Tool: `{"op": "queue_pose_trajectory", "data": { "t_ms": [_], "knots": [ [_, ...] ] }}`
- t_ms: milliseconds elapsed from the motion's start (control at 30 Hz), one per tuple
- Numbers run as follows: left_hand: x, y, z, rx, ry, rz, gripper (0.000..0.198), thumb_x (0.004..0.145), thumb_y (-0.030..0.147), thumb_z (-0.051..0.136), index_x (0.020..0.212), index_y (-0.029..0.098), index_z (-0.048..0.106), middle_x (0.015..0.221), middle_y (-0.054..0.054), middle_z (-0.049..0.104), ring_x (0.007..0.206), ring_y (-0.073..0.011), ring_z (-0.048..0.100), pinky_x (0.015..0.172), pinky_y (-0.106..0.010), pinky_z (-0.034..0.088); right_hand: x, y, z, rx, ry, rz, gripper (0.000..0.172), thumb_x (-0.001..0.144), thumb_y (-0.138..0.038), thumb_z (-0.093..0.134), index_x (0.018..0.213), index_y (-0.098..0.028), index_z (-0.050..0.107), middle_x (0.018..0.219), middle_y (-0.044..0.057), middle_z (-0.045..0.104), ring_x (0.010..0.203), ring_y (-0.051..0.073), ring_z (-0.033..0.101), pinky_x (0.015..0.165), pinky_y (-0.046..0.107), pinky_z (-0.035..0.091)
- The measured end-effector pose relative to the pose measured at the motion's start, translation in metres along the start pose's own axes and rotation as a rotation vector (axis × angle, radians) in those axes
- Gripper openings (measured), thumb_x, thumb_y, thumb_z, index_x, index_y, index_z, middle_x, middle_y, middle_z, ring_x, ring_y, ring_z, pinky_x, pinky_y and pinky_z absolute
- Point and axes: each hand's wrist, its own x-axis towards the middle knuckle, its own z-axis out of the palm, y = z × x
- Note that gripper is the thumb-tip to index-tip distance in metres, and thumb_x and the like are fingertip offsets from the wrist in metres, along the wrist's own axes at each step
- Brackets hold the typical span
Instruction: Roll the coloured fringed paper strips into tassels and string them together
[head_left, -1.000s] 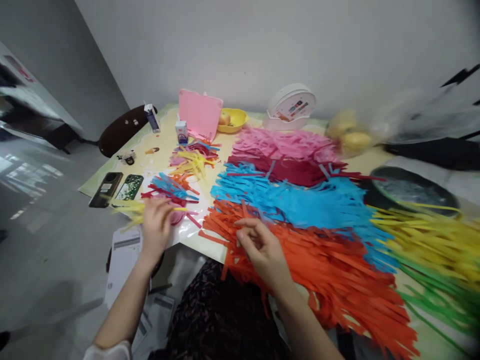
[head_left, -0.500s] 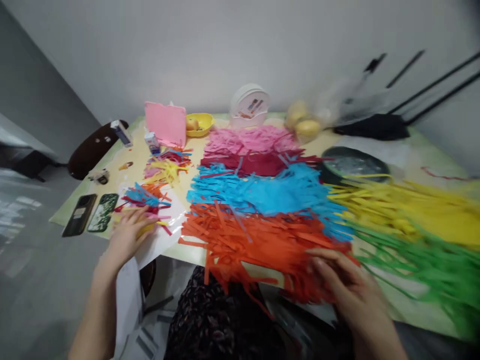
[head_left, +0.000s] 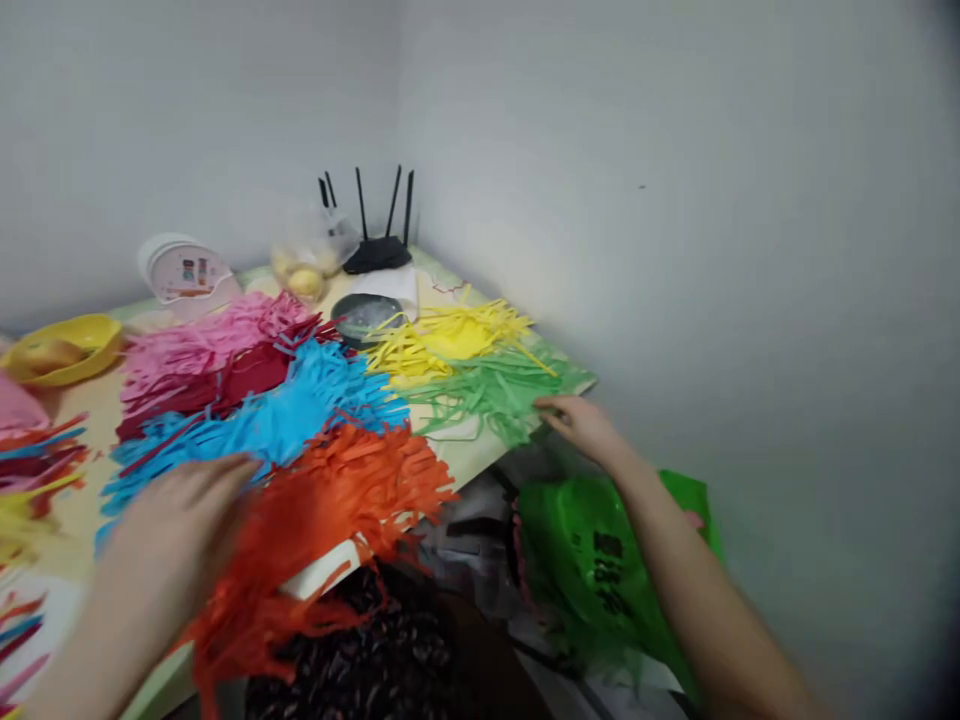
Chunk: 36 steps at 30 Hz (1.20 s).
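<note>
My right hand [head_left: 581, 425] reaches to the right edge of the table, its fingers closed on the edge of a heap of green paper strips [head_left: 499, 385]. Smeared by motion, my left hand [head_left: 176, 525] hovers by the orange paper strips [head_left: 375, 475] at the front; whether its fingers hold anything does not show. Blue paper strips [head_left: 289, 405] lie behind the orange ones, then dark red strips [head_left: 244, 380] and pink strips [head_left: 202, 345]. Beside the green heap are yellow paper strips [head_left: 457, 335].
At the back stand a black router [head_left: 379, 253], a bag of yellow fruit [head_left: 305, 280], a dark round dish [head_left: 367, 315] and a white round box [head_left: 187, 270]. A yellow bowl [head_left: 64, 350] is at left. Below the table's right edge hangs a green plastic bag [head_left: 600, 560].
The view has swung to the right. My right hand has moved from the orange strips to the green ones. My left hand has left the small mixed strips and come over toward the orange strips.
</note>
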Motion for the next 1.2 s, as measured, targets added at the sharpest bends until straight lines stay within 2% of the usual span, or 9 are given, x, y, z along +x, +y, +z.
{"op": "queue_pose_trajectory", "data": {
  "t_ms": [67, 167, 233, 300, 433, 567, 767, 933, 1200],
  "knots": [
    [0.055, 0.053, 0.025, -0.026, -0.129, 0.196, 0.029, 0.095, 0.028, 0.044, 0.112, 0.026, 0.068, 0.111, -0.007, 0.074, 0.097, -0.0245, 0.069, 0.084, -0.04, 0.053, 0.008, 0.006, 0.006, -0.061, -0.046, -0.068, 0.026, 0.08, -0.017, 0.055, 0.099, -0.017, 0.072, 0.106, 0.014, 0.075, 0.099, 0.028, 0.069, 0.091, 0.042, 0.054],
    [0.118, 0.123, 0.061, -0.065, -0.309, 0.371, 0.025, 0.096, 0.024, 0.045, 0.104, 0.02, 0.069, 0.096, -0.008, 0.075, 0.09, -0.024, 0.069, 0.081, -0.038, 0.053, 0.016, 0.013, 0.009, -0.151, -0.074, -0.144, 0.031, 0.084, -0.014, 0.051, 0.109, -0.014, 0.069, 0.114, 0.016, 0.071, 0.107, 0.029, 0.064, 0.097, 0.045, 0.049],
    [0.146, 0.153, 0.086, -0.095, -0.408, 0.419, 0.024, 0.096, 0.024, 0.047, 0.099, 0.017, 0.07, 0.094, -0.01, 0.074, 0.092, -0.0253, 0.07, 0.08, -0.038, 0.053, 0.019, 0.019, 0.006, -0.205, -0.088, -0.176, 0.03, 0.087, -0.014, 0.047, 0.109, -0.014, 0.069, 0.111, 0.016, 0.071, 0.104, 0.029, 0.064, 0.096, 0.045, 0.048],
    [0.166, 0.171, 0.111, -0.106, -0.463, 0.415, 0.026, 0.096, 0.024, 0.047, 0.095, 0.015, 0.07, 0.094, -0.012, 0.074, 0.092, -0.0266, 0.07, 0.08, -0.038, 0.053, 0.021, 0.024, 0.001, -0.247, -0.106, -0.196, 0.028, 0.091, -0.015, 0.045, 0.104, -0.015, 0.069, 0.104, 0.015, 0.072, 0.099, 0.027, 0.064, 0.092, 0.041, 0.049],
    [0.194, 0.185, 0.152, -0.121, -0.472, 0.367, 0.028, 0.095, 0.021, 0.046, 0.092, 0.013, 0.072, 0.093, -0.015, 0.074, 0.092, -0.0272, 0.07, 0.081, -0.037, 0.053, 0.029, 0.026, -0.009, -0.298, -0.158, -0.231, 0.026, 0.095, -0.02, 0.045, 0.09, -0.018, 0.07, 0.091, 0.013, 0.071, 0.092, 0.025, 0.061, 0.085, 0.035, 0.047],
    [0.215, 0.197, 0.172, -0.141, -0.428, 0.28, 0.029, 0.094, 0.021, 0.045, 0.093, 0.013, 0.073, 0.095, -0.016, 0.073, 0.094, -0.0269, 0.069, 0.082, -0.036, 0.052, 0.041, 0.021, -0.019, -0.31, -0.219, -0.27, 0.025, 0.094, -0.021, 0.049, 0.08, -0.017, 0.069, 0.091, 0.013, 0.068, 0.093, 0.024, 0.058, 0.084, 0.033, 0.044],
    [0.235, 0.217, 0.185, -0.224, -0.353, 0.156, 0.022, 0.093, 0.029, 0.055, 0.102, 0.017, 0.072, 0.103, -0.011, 0.073, 0.103, -0.0249, 0.065, 0.088, -0.033, 0.049, 0.059, 0.015, -0.029, -0.256, -0.283, -0.26, 0.012, 0.088, -0.02, 0.06, 0.08, -0.016, 0.069, 0.092, 0.011, 0.067, 0.088, 0.022, 0.06, 0.077, 0.03, 0.044],
    [0.241, 0.231, 0.197, -0.272, -0.315, 0.07, 0.025, 0.088, 0.033, 0.064, 0.108, 0.017, 0.068, 0.109, -0.012, 0.07, 0.108, -0.0291, 0.061, 0.088, -0.036, 0.048, 0.072, 0.016, -0.037, -0.176, -0.314, -0.235, 0.015, 0.088, -0.026, 0.062, 0.081, -0.018, 0.073, 0.084, 0.006, 0.068, 0.075, 0.018, 0.062, 0.069, 0.026, 0.044],
    [0.244, 0.232, 0.201, -0.301, -0.217, -0.009, 0.027, 0.091, 0.033, 0.057, 0.113, 0.018, 0.061, 0.115, -0.011, 0.065, 0.114, -0.028, 0.054, 0.095, -0.038, 0.043, 0.066, 0.001, -0.035, -0.153, -0.203, -0.24, 0.013, 0.089, -0.022, 0.058, 0.087, -0.018, 0.07, 0.093, 0.009, 0.065, 0.092, 0.023, 0.06, 0.08, 0.031, 0.046]
  ]
}}
